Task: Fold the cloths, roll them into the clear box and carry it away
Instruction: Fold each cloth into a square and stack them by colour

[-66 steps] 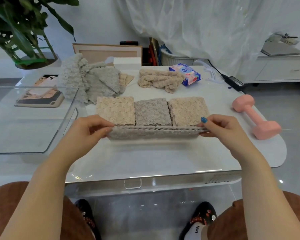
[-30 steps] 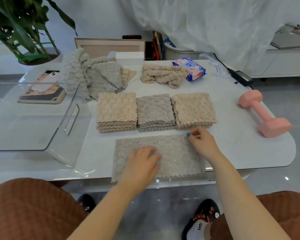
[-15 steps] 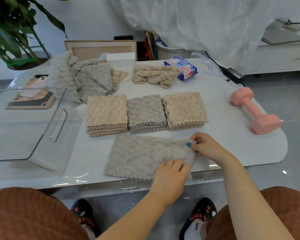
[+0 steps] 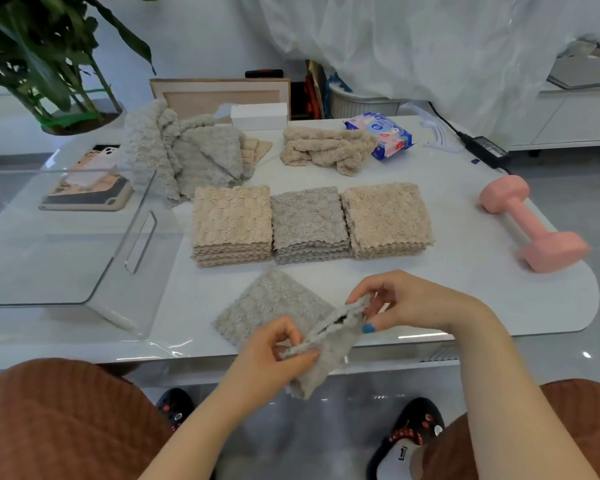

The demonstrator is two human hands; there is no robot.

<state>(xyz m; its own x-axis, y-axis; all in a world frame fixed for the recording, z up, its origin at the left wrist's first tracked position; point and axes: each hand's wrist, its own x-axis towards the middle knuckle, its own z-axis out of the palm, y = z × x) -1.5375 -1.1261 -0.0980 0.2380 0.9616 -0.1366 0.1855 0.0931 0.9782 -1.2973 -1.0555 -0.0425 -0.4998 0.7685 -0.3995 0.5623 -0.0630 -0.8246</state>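
A grey cloth (image 4: 274, 304) lies at the table's near edge, its right end lifted and hanging over the edge. My left hand (image 4: 274, 355) pinches the lower corner of that raised end, and my right hand (image 4: 399, 303) pinches the upper corner. Behind it stand three folded stacks: beige (image 4: 232, 225), grey (image 4: 309, 223) and beige (image 4: 387, 220). Unfolded grey cloths (image 4: 184, 157) and a beige heap (image 4: 323, 147) lie further back. The clear box (image 4: 142, 242) sits at the left with its handle slot facing the stacks.
A pink dumbbell (image 4: 530, 226) lies at the right of the white table (image 4: 465, 299). A phone and tablet (image 4: 87, 188) rest behind the box. A wipes pack (image 4: 381, 135), a white carton (image 4: 258, 116), a power adapter (image 4: 485, 147) and a plant (image 4: 49, 64) sit at the back.
The grey cloth was laid flat in front of the stacks and smoothed. Both hands have since taken its right end and lifted it, turning the cloth askew.
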